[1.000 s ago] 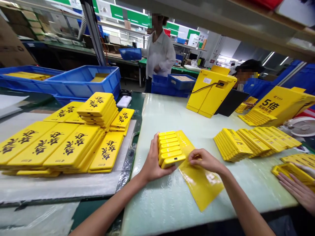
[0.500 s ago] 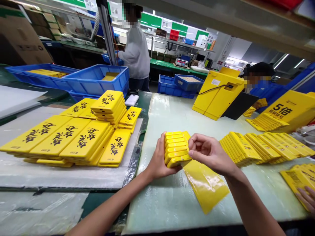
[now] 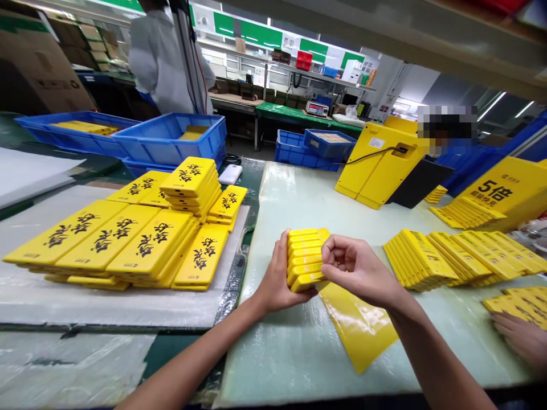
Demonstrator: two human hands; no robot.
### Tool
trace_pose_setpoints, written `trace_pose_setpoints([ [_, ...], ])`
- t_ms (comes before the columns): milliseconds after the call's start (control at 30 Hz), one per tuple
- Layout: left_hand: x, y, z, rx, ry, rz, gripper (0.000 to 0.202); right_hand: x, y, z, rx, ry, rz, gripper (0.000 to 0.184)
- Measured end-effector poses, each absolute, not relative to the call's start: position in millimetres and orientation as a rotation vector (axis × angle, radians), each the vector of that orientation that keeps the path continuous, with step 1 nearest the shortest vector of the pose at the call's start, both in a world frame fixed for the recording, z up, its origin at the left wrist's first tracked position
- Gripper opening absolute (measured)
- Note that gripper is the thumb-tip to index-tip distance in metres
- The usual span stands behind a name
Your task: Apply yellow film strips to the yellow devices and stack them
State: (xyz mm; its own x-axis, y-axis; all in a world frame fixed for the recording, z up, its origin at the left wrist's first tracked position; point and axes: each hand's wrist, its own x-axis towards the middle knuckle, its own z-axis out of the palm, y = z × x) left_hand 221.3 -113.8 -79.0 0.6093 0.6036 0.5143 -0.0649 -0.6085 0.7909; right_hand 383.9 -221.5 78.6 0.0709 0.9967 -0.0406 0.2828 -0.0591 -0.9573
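Note:
A short stack of flat yellow power banks is held over the pale mat by my left hand, its fingers and thumb wrapped round the left side and bottom. Against the stack's right edge, my right hand is closed, with thumb and forefinger pinched together. Whatever lies between those fingertips is too small or hidden to make out. Beneath the hands, a glossy yellow sheet lies on the mat.
At left, piles of yellow power banks with black lettering lie on a white sheet. Leaning rows of them stand at right, near another person's hand. Blue bins and a yellow case stand farther back.
My right hand has shifted slightly left along the stack, still pinched. The person in white at the back has moved left. The other person's hand at right has moved up and left.

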Motion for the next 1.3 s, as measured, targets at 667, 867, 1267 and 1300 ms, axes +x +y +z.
trace_pose_setpoints([
  [667, 220.8, -113.7, -74.6, 2.037, 0.448, 1.026, 0.143, 400.1, -211.9, 82.4, -1.816, -1.474, 0.938, 0.032],
  [867, 220.5, -114.0, -75.4, 2.033, 0.456, 1.026, 0.143, 384.1, -224.3, 75.1, -1.539, -1.646, 0.742, 0.014],
  [1267, 220.3, -114.0, -75.1, 2.023, 0.461, 1.022, 0.142, 388.5, -227.5, 79.9, -1.540, -1.797, 0.556, 0.007],
  [1300, 220.3, -114.2, -74.9, 2.025, 0.465, 1.017, 0.143, 386.7, -227.4, 78.6, -1.542, -1.802, 0.538, 0.010],
])
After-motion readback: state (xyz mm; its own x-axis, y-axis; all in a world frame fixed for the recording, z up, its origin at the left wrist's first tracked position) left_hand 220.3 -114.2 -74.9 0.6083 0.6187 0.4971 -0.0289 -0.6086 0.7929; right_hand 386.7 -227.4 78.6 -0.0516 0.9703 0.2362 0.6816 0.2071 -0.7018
